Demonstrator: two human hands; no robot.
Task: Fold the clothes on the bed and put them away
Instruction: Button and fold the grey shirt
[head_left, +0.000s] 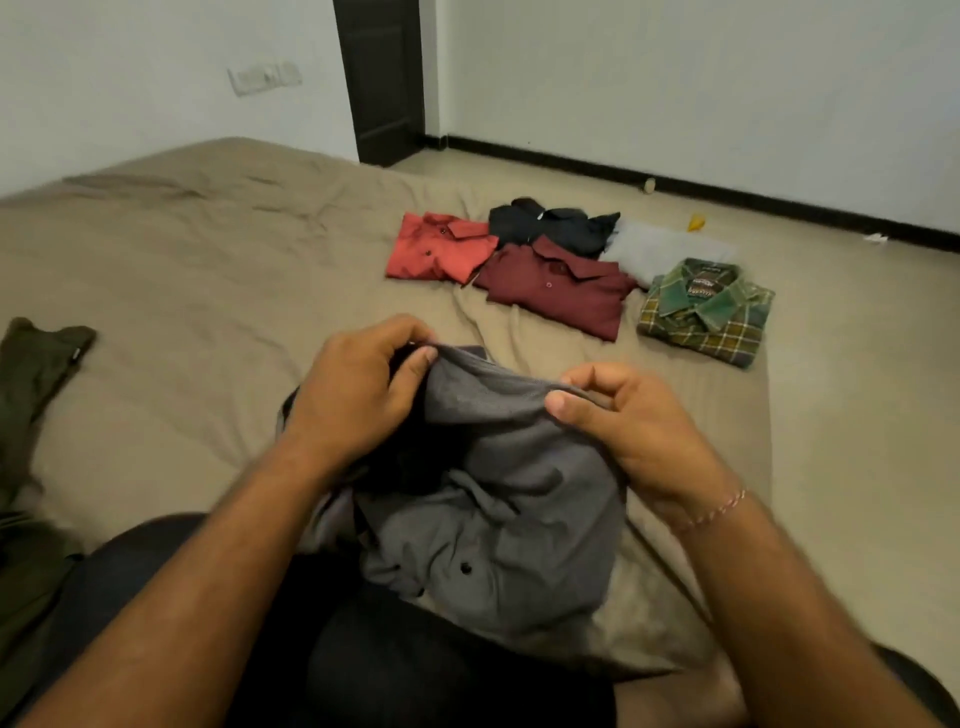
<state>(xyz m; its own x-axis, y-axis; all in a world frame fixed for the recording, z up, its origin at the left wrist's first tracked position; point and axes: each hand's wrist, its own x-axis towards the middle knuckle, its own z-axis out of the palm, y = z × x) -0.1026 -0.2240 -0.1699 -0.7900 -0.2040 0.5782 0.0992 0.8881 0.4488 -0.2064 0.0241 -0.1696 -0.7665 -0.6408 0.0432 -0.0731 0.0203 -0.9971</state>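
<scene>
Tan bed (218, 270) carries a crumpled grey shirt (498, 499) near its close edge; left hand (358, 395) and right hand (634, 421) pinch its top hem. Beyond the shirt lie five folded shirts (566, 270).

A dark wooden door (382, 78) is set in the far white wall (675, 78) and is taken as the landmark. To the left of the door, a pale switch plate (265, 78) is mounted on the adjoining wall. From the foot of the door, a black skirting board (727, 195) is run rightward along the base of the wall. A beige tiled floor (857, 364) is spread out before the door and to its right. On this floor, right of the door, a small round pale object (649, 185) is seen against the skirting, a yellow scrap (696, 222) farther right, and a white scrap (876, 238) beyond.
</scene>
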